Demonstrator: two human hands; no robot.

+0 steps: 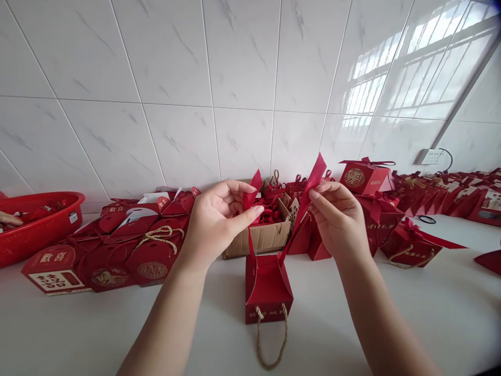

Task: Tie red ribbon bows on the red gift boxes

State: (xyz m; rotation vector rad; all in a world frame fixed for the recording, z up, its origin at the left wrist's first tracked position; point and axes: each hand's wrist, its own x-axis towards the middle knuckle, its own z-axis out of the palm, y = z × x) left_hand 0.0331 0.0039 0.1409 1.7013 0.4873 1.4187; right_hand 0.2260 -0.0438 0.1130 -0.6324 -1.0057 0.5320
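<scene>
A small red gift box [269, 284] stands on the white table, with a twisted rope handle [286, 334] hanging down its near side. Two ends of a red ribbon [311, 183] rise from its top. My left hand [223, 214] pinches one end between thumb and fingers, above and left of the box. The other end is pinched by my right hand [338, 214], above and right of it. The two ribbon ends are held apart.
A cardboard box [258, 239] of red ribbons is behind the gift box. Finished red boxes [113, 266] are grouped at left, more [368, 177] at right. At far left, another person's hand [11, 219] reaches into a red basket [23, 240].
</scene>
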